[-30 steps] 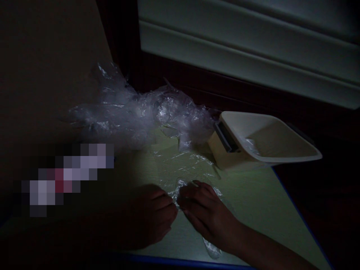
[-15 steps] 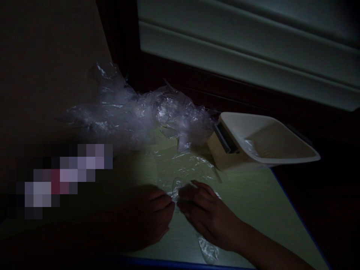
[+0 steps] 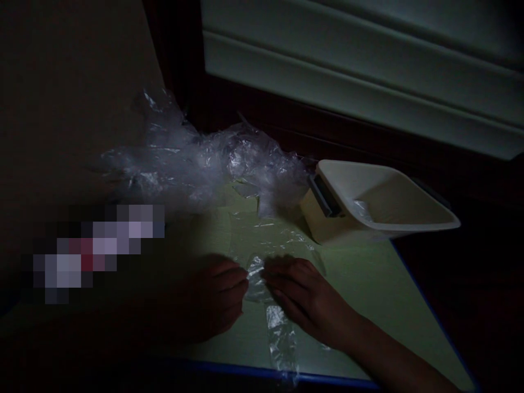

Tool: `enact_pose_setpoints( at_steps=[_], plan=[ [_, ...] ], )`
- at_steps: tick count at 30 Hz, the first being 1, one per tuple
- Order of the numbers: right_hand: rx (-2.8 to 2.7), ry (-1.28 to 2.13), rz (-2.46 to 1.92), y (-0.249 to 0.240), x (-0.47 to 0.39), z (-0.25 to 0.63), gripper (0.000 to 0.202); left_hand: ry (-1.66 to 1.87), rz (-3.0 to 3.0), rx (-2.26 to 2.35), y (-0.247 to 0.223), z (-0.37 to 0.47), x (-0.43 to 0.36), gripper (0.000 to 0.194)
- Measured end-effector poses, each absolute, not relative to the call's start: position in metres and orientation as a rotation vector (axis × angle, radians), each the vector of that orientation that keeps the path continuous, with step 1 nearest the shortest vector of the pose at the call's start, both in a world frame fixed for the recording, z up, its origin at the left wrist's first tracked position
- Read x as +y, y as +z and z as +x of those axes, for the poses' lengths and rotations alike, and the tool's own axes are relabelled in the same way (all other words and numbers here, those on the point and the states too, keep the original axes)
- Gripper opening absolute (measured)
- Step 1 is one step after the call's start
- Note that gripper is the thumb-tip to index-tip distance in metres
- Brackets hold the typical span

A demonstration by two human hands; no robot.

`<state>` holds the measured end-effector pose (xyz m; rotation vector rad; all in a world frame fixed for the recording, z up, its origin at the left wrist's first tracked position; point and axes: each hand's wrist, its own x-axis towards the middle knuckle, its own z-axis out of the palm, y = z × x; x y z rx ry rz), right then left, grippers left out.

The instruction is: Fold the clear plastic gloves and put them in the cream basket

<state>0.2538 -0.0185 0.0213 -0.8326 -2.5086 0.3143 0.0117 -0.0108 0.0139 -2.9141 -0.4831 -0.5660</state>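
Between my two hands is a clear plastic bag [image 3: 257, 278], thin and shiny. The fingers of my left hand [image 3: 223, 297] are curled and pinch its left side. On the other side my right hand [image 3: 301, 292] pinches it, fingers bent together. Below, a crinkled strip of the clear plastic [image 3: 281, 338] reaches down to the table's blue front edge; whether it belongs to the same bag I cannot tell. Just beyond my hands, another flat clear sheet [image 3: 270, 232] lies on the pale green table [image 3: 352, 327].
A heap of crumpled clear plastic bags [image 3: 204, 158] lies at the back of the table. To its right stands a cream bin [image 3: 333, 229] with a dark handle and a bit of clear plastic [image 3: 362, 210] inside. A pixelated patch covers the left side. The scene is dark.
My hands have moved slightly apart and up, with the plastic opened wider between them. The lower strip has shifted left and stretches further down over the front edge.
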Motion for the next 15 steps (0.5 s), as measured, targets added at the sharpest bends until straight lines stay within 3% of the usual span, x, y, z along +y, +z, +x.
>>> enact_pose_setpoints(
  at_steps=[5,10,15],
  plan=[
    [-2.529,0.336,-0.796,0.030,-0.022,0.265,0.024,-0.686,-2.868,-0.304,0.015,0.004,-0.012,0.023],
    [-2.605,0.535,-0.839,0.038,-0.025,0.275,0.023,-0.671,-2.961,-0.411,0.011,0.015,-0.017,0.023],
    [-2.653,0.517,-0.864,0.040,-0.028,0.275,0.025,-0.660,-3.122,-0.497,0.008,0.022,-0.016,0.023]
  ],
)
